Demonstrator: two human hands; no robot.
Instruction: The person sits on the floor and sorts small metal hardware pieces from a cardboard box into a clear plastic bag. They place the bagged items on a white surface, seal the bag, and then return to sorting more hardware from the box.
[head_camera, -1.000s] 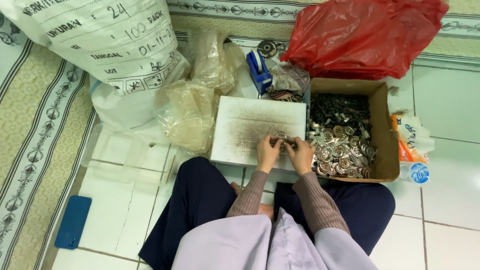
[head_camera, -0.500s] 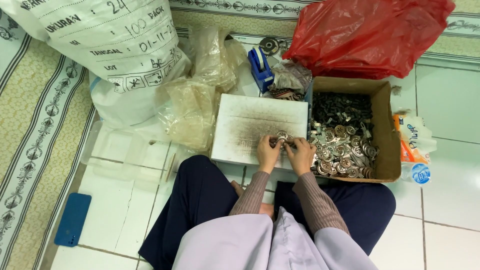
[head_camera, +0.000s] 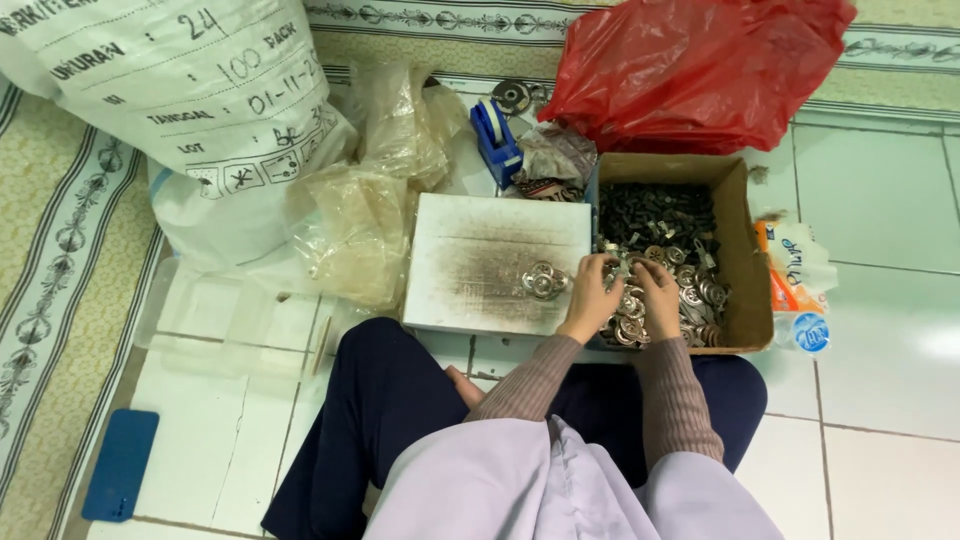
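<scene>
Both hands are inside one cardboard box (head_camera: 745, 250) full of small metal rings (head_camera: 690, 290), too many to count. The left hand (head_camera: 592, 298) and right hand (head_camera: 658, 298) lie curled on the rings; whether they grasp any, I cannot tell. One little cluster of rings (head_camera: 543, 281) sits on the white board (head_camera: 470, 255) just beside the box.

White tiled floor (head_camera: 880, 200); patterned mat (head_camera: 60, 260)

- Shiny metal parts (head_camera: 668, 290) fill a matt brown cardboard box (head_camera: 742, 250).
- The white work board (head_camera: 480, 262) looks scuffed and grey-smudged.
- The red plastic bag (head_camera: 690, 70) is glossy.
- The white sack (head_camera: 170, 90) is woven plastic.
- The floor tiles (head_camera: 880, 200) are glossy.
</scene>
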